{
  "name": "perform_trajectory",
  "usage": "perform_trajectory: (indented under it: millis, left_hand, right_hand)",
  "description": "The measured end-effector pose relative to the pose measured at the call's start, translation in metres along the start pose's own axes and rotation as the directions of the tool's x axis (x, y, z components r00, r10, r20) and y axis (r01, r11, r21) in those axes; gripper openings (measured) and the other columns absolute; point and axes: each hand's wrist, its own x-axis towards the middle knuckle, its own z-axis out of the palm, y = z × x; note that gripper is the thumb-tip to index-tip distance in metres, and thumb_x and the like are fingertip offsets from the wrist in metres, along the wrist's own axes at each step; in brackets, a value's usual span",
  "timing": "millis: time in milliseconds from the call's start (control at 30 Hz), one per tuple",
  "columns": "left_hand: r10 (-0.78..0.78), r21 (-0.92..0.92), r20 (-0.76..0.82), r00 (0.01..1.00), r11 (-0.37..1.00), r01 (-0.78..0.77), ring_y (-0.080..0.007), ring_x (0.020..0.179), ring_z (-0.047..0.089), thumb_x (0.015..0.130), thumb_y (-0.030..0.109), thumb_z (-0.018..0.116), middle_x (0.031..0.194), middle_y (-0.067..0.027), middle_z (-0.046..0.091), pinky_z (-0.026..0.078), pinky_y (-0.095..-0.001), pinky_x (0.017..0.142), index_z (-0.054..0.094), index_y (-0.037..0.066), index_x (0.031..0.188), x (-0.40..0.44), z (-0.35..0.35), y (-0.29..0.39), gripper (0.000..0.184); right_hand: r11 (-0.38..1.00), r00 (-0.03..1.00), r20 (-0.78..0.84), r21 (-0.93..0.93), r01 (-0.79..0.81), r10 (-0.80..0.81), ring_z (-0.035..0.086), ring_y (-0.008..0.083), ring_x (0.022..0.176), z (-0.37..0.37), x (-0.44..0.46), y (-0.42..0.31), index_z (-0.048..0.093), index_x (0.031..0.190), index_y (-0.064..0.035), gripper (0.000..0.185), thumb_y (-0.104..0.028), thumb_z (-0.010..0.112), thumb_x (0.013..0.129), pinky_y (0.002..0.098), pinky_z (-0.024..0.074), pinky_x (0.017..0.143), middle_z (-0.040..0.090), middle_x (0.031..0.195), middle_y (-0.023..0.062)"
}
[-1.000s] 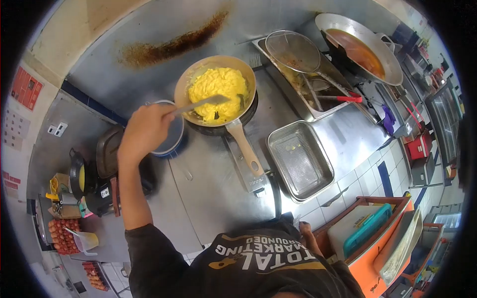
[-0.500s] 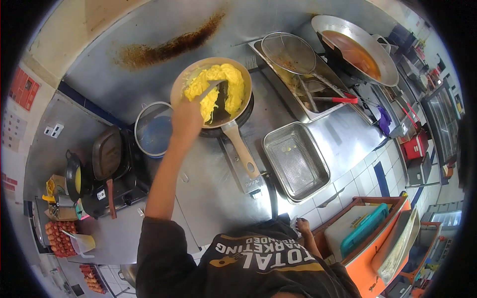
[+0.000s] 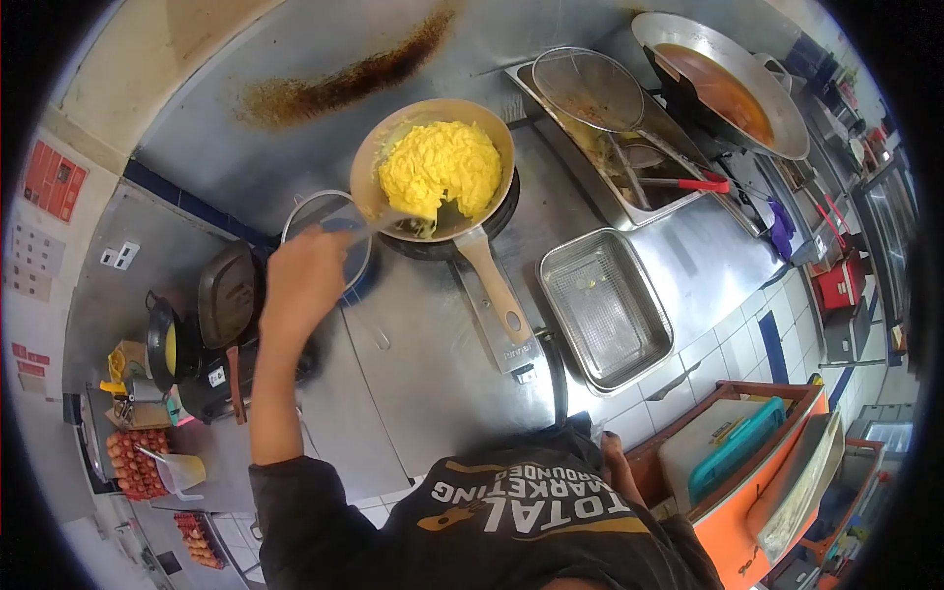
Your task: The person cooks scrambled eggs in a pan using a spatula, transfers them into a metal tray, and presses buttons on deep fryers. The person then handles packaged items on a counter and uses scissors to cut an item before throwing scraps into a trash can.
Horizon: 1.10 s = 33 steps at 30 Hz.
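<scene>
My left hand (image 3: 305,275) is closed around the handle of a spatula (image 3: 382,222). The spatula's tip touches the near left edge of yellow scrambled eggs (image 3: 440,165) in a beige frying pan (image 3: 364,177). The pan sits on a burner, its beige handle (image 3: 495,283) pointing toward me with no hand on it. The eggs are heaped over the middle of the pan, and a dark patch of bare pan shows at their near side. Low beside my body is my right hand (image 3: 614,454), partly covered by my shirt; its fingers are hidden.
Right of the pan stand a wire-mesh basket tray (image 3: 661,329), a tray with a round strainer (image 3: 590,88) and red-handled tongs (image 3: 688,183), and a wok of reddish-brown liquid (image 3: 644,34). On the left are a grill pan (image 3: 228,295), egg trays (image 3: 136,464) and a jug (image 3: 183,472).
My left hand has moved left and down, drawing the spatula from the pan's middle to its near left rim. The eggs are gathered into one heap. My right hand is less visible.
</scene>
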Motion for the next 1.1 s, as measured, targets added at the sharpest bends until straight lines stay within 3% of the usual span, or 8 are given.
perform_trajectory:
  millis: [100, 167, 267, 400, 700, 767, 967, 1100]
  left_hand:
    - [-0.034, 0.025, -0.060, 0.998, 0.999, 0.036, -0.0410, 0.082, 0.065, 0.089, 0.011, 0.062, 0.092, -0.0180, 0.065, 0.052, -0.0501, 0.072, 0.067, 0.013, 0.119, 0.028, 0.052, -0.003, 0.031]
    - [-0.049, 0.011, -0.115, 0.992, 0.999, 0.051, -0.0407, 0.082, 0.065, 0.089, 0.012, 0.061, 0.092, -0.0179, 0.064, 0.052, -0.0506, 0.071, 0.066, 0.015, 0.122, 0.051, 0.086, -0.010, 0.034]
    - [-0.011, -0.063, -0.227, 0.974, 0.998, -0.003, -0.0413, 0.080, 0.064, 0.090, 0.012, 0.061, 0.092, -0.0173, 0.063, 0.052, -0.0511, 0.071, 0.064, 0.015, 0.124, 0.061, 0.112, -0.017, 0.034]
    - [-0.032, -0.197, -0.212, 0.977, 0.980, -0.011, -0.0425, 0.081, 0.065, 0.091, 0.011, 0.058, 0.091, -0.0212, 0.067, 0.052, -0.0506, 0.074, 0.069, 0.007, 0.113, 0.051, 0.066, -0.013, 0.025]
    - [-0.225, -0.251, -0.075, 0.972, 0.947, 0.200, -0.0448, 0.092, 0.066, 0.090, 0.016, 0.057, 0.093, -0.0288, 0.067, 0.052, -0.0447, 0.083, 0.072, -0.001, 0.099, 0.071, -0.002, -0.074, 0.025]
    - [-0.226, -0.171, -0.041, 0.973, 0.961, 0.217, -0.0442, 0.091, 0.067, 0.088, 0.018, 0.059, 0.092, -0.0285, 0.068, 0.053, -0.0428, 0.082, 0.073, -0.002, 0.098, 0.101, 0.015, -0.088, 0.026]
    - [-0.132, -0.491, 0.414, 0.901, 0.800, 0.344, -0.0336, 0.067, 0.067, 0.093, 0.017, 0.055, 0.080, -0.0219, 0.070, 0.053, -0.0435, 0.066, 0.070, -0.003, 0.105, 0.178, 0.066, -0.109, 0.028]
    - [0.036, -0.567, 0.311, 0.950, 0.809, 0.155, -0.0332, 0.077, 0.070, 0.089, 0.019, 0.059, 0.085, -0.0241, 0.070, 0.053, -0.0427, 0.070, 0.071, -0.001, 0.111, 0.163, 0.083, -0.093, 0.032]
  right_hand:
    - [0.987, 0.983, 0.094, 0.028, 0.158, -0.160, 0.068, 0.0292, 0.090, -0.012, -0.025, -0.037, 0.071, 0.104, 0.0052, 0.039, -0.029, 0.059, 0.091, 0.0411, 0.0515, 0.078, 0.071, 0.099, 0.0194]
    - [0.791, 0.916, 0.338, -0.490, 0.365, -0.214, 0.068, 0.0349, 0.093, -0.031, -0.044, -0.081, 0.071, 0.100, 0.0019, 0.037, -0.032, 0.059, 0.091, 0.0442, 0.0518, 0.079, 0.071, 0.101, 0.0228]
    - [0.436, 0.841, 0.514, -0.727, 0.531, -0.167, 0.066, 0.0418, 0.095, -0.041, -0.102, -0.154, 0.071, 0.092, -0.0027, 0.035, -0.036, 0.060, 0.092, 0.0501, 0.0509, 0.081, 0.068, 0.102, 0.0257]
    - [0.394, 0.851, 0.427, -0.757, 0.521, -0.305, 0.067, 0.0424, 0.091, -0.033, -0.199, -0.283, 0.071, 0.092, -0.0019, 0.036, -0.035, 0.059, 0.094, 0.0512, 0.0509, 0.079, 0.069, 0.098, 0.0258]
    - [0.572, 0.554, 0.242, 0.004, 0.820, -0.796, 0.068, 0.0185, 0.076, 0.071, -0.193, -0.440, 0.052, 0.132, 0.0052, 0.044, -0.029, 0.050, 0.104, 0.0319, 0.0549, 0.071, 0.068, 0.091, 0.0106]
    - [0.787, 0.703, 0.366, 0.391, 0.478, -0.609, 0.063, 0.0122, 0.067, 0.099, -0.184, -0.454, 0.053, 0.126, 0.0017, 0.039, -0.032, 0.049, 0.105, 0.0250, 0.0513, 0.062, 0.063, 0.085, 0.0051]
    - [0.827, 0.630, 0.536, 0.354, 0.437, -0.562, 0.043, 0.0056, 0.051, 0.115, -0.186, -0.472, 0.050, 0.104, -0.0074, 0.027, -0.034, 0.047, 0.106, 0.0220, 0.0350, 0.045, 0.050, 0.072, -0.0015]
    - [0.835, 0.621, 0.560, 0.385, 0.392, -0.549, 0.041, 0.0057, 0.050, 0.112, -0.187, -0.475, 0.050, 0.104, -0.0077, 0.027, -0.034, 0.048, 0.106, 0.0217, 0.0337, 0.045, 0.047, 0.069, -0.0017]
